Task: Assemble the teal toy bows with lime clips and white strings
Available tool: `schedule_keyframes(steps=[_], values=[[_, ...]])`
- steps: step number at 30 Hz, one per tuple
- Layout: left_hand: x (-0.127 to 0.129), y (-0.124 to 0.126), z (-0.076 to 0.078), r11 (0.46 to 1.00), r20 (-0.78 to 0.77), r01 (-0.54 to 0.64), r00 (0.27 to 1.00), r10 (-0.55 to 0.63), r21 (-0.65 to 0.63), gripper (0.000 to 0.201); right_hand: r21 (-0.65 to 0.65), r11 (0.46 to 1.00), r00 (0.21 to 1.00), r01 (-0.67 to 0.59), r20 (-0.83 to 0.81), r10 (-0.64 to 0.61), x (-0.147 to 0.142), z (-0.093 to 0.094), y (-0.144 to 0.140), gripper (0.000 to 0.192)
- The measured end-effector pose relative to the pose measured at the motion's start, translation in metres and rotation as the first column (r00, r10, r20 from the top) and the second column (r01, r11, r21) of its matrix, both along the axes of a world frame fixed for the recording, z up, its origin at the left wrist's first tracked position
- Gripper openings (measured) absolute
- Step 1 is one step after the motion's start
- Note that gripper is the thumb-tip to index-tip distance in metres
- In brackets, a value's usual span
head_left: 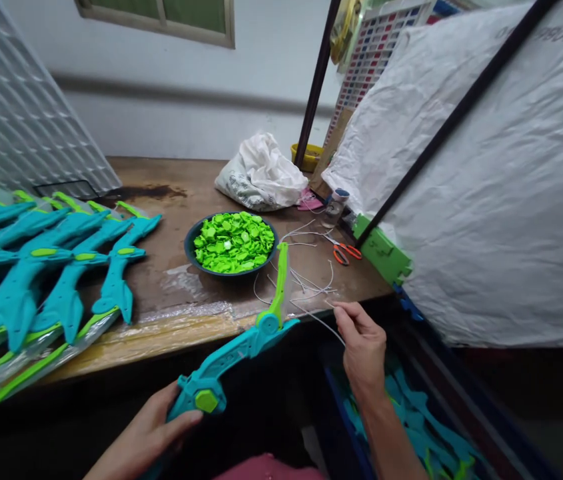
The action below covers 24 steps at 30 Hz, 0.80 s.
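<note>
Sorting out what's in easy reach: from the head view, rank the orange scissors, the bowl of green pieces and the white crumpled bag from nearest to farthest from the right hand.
From the right hand:
1. Orange scissors, just beyond it.
2. Bowl of green pieces, farther left.
3. White crumpled bag, at the back.

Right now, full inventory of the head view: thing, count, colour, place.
toy bow: one, teal with green limb, held over the table edge
string: one, white, pinched at the near edge
bowl of caps: one dark bowl, many green caps, centre of table
loose strings: several, white, right of the bowl
scissors: one, orange handles, right side
packed bows: many, teal and green, left side
plastic bag: one, white, behind the bowl
big sack: one, white, far right
table: one, brown wood
left hand: grips the bow handle
right hand: pinches the string
</note>
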<state>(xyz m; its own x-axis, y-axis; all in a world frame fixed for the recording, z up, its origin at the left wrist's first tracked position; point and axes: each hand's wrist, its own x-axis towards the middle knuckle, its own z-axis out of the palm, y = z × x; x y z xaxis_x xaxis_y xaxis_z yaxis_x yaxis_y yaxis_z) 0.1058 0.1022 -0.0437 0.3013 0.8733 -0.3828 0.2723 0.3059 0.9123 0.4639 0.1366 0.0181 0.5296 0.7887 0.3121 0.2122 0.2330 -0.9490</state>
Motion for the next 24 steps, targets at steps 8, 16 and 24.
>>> schedule_keyframes(steps=[8, 16, 24], values=[[-0.013, -0.037, -0.023, 0.999, -0.33, 0.038, 0.944, -0.026, 0.031, 0.047, 0.086, 0.991, 0.863, -0.1, 0.503, 0.044, -0.03, -0.015, 0.028, 0.016], [-0.005, -0.041, -0.018, 0.999, -0.504, 0.033, 0.864, -0.013, 0.031, 0.046, 0.076, 0.993, 0.837, -0.09, 0.546, 0.034, -0.042, -0.048, 0.09, 0.021], [-0.003, -0.038, -0.011, 0.998, -0.526, 0.059, 0.849, -0.046, 0.008, 0.053, 0.048, 0.989, 0.804, -0.137, 0.589, 0.083, -0.056, -0.049, 0.118, 0.021]])
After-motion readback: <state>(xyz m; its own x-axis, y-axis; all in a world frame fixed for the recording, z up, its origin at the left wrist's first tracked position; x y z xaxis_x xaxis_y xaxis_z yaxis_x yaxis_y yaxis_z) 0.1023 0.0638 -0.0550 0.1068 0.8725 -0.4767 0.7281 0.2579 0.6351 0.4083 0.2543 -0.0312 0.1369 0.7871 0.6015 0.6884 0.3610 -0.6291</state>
